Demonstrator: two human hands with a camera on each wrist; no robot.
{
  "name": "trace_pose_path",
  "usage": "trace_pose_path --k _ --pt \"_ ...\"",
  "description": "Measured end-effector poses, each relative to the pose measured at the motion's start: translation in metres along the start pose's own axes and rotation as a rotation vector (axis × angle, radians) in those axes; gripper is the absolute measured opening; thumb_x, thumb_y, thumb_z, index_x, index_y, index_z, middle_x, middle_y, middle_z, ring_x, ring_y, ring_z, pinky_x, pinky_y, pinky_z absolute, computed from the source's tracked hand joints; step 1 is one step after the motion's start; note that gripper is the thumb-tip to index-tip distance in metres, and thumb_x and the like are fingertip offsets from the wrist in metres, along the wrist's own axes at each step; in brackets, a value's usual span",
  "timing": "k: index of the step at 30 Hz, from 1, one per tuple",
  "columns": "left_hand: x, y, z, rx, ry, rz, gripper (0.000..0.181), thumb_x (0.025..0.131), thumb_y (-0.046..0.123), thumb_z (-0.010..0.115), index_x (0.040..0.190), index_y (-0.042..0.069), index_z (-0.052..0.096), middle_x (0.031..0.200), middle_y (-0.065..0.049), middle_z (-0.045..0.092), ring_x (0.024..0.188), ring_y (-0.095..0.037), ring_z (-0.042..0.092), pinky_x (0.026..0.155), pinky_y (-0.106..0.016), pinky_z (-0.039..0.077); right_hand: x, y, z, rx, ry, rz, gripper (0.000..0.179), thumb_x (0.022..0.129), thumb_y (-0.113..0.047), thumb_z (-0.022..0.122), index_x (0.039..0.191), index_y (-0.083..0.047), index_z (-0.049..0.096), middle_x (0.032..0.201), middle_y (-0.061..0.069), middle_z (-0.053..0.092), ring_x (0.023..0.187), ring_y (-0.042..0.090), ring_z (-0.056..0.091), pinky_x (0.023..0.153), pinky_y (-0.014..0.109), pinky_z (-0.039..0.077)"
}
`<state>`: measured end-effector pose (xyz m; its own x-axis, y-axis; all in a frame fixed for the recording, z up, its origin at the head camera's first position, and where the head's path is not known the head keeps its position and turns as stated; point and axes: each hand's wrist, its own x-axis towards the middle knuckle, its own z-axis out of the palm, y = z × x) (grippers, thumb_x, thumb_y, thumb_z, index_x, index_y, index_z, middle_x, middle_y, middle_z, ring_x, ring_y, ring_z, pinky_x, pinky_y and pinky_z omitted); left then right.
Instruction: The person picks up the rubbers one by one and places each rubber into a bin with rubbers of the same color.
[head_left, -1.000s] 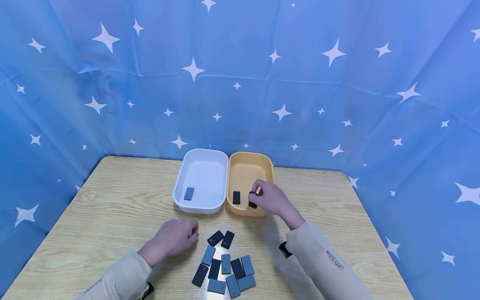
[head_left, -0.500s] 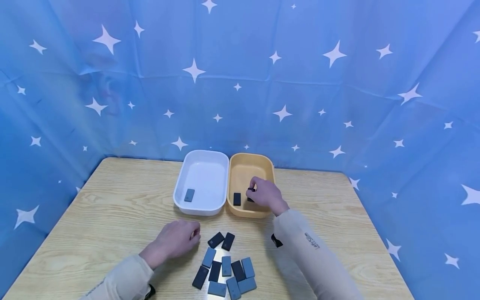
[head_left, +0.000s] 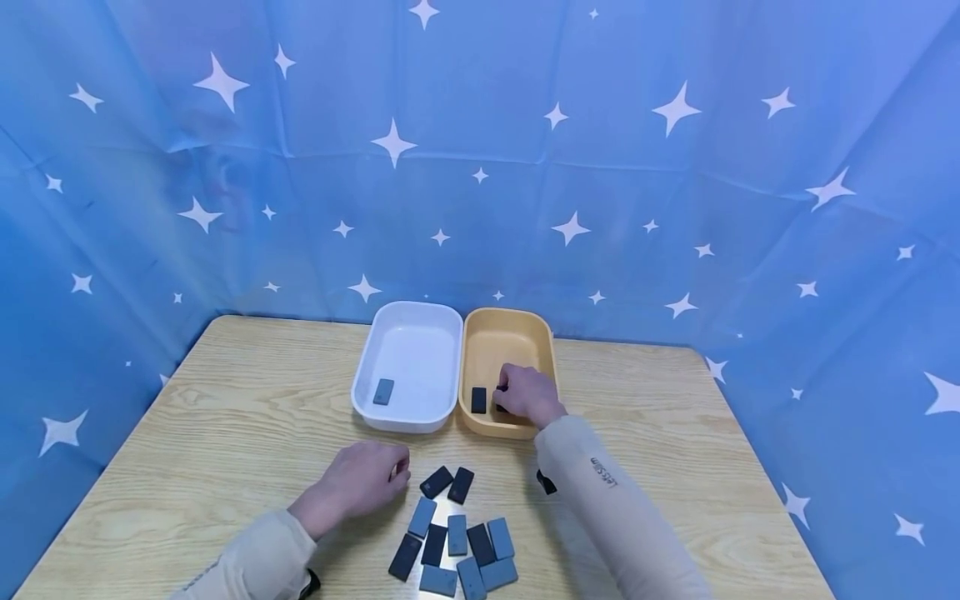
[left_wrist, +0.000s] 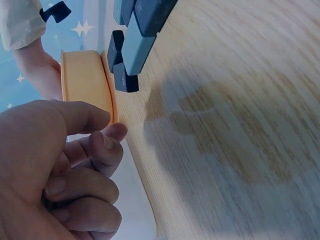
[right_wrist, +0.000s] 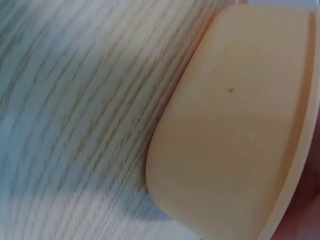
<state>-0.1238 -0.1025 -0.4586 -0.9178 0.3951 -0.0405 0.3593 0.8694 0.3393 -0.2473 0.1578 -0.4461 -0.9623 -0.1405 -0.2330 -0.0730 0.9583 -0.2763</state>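
My right hand [head_left: 528, 392] reaches down into the orange bin [head_left: 510, 333] and pinches a small black block [head_left: 500, 402], partly hidden by the fingers. Beside it in that bin lies another black block [head_left: 478, 400]. In the right wrist view the bin's outer wall [right_wrist: 230, 125] covers the held block. My left hand [head_left: 365, 477] is over the table, left of the loose blocks; its fingers [left_wrist: 90, 187] are loosely curled around nothing. Nearest to it are two black blocks [head_left: 437, 482]. A blue-grey block [head_left: 383, 392] lies in the white bin [head_left: 408, 354].
Several black and blue-grey blocks [head_left: 457, 535] lie close together at the front middle of the wooden table [head_left: 247, 392], some touching. Both bins stand side by side near the back edge. A blue curtain [head_left: 480, 167] with white stars hangs behind.
My right hand has lowered the black block further into the orange bin, shifting slightly left at first. My left hand has barely moved.
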Motion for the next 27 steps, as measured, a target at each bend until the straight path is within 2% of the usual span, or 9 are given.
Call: trace_pose_path --k 9,27 --pt "0.000 -0.001 0.003 -0.002 0.005 -0.001 0.023 0.088 0.024 0.063 0.068 0.024 0.052 0.059 0.011 0.046 0.057 -0.010 0.043 0.052 -0.030 0.034 0.003 -0.003 0.005 -0.038 -0.007 0.014 0.016 0.091 -0.030 0.064 0.098 -0.016 0.060 0.088 0.002 0.062 0.075 0.019 0.055 0.071 0.035 0.045" --pt "0.000 -0.003 0.002 -0.004 -0.012 -0.022 0.023 0.089 0.024 0.062 0.068 0.024 0.052 0.058 0.011 0.045 0.054 -0.010 0.042 0.051 -0.029 0.033 0.005 0.000 0.011 -0.056 -0.003 0.024 0.016 0.092 -0.032 0.063 0.095 -0.017 0.057 0.086 0.003 0.061 0.073 0.020 0.055 0.069 0.036 0.043"
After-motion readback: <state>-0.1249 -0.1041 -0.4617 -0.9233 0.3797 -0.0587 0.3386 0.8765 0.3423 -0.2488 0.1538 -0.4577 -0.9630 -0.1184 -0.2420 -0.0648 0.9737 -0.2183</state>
